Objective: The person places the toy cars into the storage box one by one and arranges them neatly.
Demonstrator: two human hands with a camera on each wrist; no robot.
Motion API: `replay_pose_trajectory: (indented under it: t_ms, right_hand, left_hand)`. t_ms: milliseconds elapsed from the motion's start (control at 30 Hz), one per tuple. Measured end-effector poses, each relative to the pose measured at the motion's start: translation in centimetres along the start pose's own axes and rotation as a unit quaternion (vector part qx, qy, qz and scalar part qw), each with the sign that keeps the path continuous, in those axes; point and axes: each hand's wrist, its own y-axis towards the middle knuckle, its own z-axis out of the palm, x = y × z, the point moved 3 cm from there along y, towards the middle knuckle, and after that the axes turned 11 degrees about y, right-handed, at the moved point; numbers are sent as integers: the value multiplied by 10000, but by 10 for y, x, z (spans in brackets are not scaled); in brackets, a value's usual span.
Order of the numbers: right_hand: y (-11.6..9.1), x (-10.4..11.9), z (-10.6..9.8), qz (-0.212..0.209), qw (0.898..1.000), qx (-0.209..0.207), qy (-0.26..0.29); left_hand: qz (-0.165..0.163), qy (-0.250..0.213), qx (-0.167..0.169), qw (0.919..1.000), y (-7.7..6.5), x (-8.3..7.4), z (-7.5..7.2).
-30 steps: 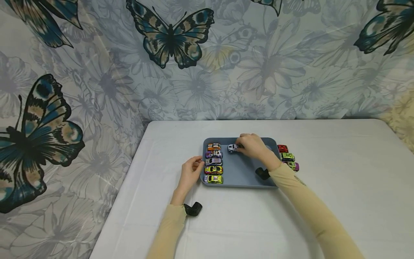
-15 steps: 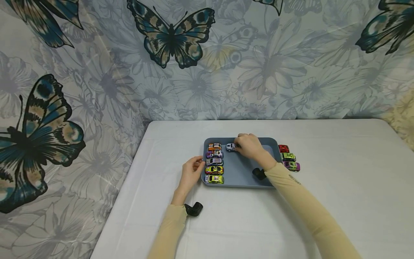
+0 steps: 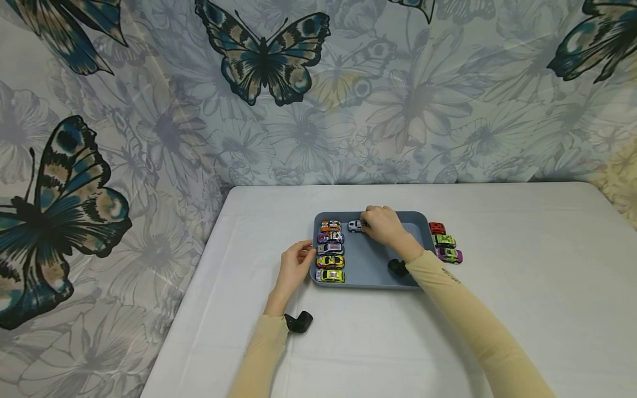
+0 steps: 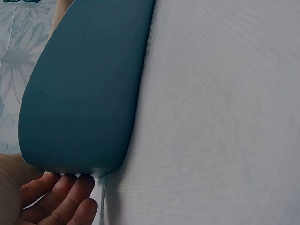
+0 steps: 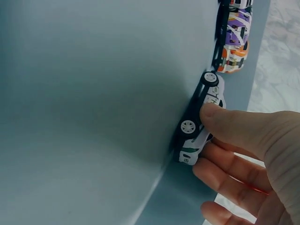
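In the head view, a grey-blue tray (image 3: 370, 265) lies on the white-covered table. At its left edge my left hand (image 3: 293, 265) holds the rim, fingers bent with their tips against the outer wall; the tray hides part of the grip in the left wrist view. My right hand (image 3: 385, 226) pinches a white toy car (image 5: 199, 122) between thumb and fingers at the tray's far side. That car appears tilted in the right wrist view, near an orange toy car (image 3: 330, 226). Below the orange one stand a purple (image 3: 330, 237), a silver (image 3: 330, 249) and two yellow toy cars (image 3: 330, 262).
Beyond the tray's right edge, a red toy car (image 3: 437, 228), a green one (image 3: 444, 241) and a green-purple one (image 3: 449, 255) stand on the table (image 3: 522, 276). Behind the table hangs butterfly-printed cloth (image 3: 423, 127). Each wrist carries a black camera (image 3: 299, 321).
My right hand has shifted slightly left and toward the far rim with the white toy car, then stayed nearly still. The left hand keeps its place at the tray's edge.
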Motion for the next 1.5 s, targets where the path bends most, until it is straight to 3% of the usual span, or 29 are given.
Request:
replay_pose_trajectory:
  t_ms: [467, 733, 933, 1167, 1500]
  right_hand:
    - [-6, 3, -4, -112, 9998, -149, -81]
    - [-17, 8, -24, -306, 9985, -463, -11]
    - [-31, 8, -40, -467, 9973, -560, 8]
    - [-52, 3, -57, -379, 9976, -583, -32]
    - [-88, -19, -74, -252, 9976, -623, -144]
  left_hand:
    - [9, 40, 17, 10000, 0, 0, 0]
    - [-28, 85, 21, 10000, -1, 0, 1]
    - [-56, 103, 24, 9999, -1, 0, 1]
    - [-56, 90, 54, 9999, -1, -1, 1]
    - [-43, 55, 57, 10000, -2, -1, -1]
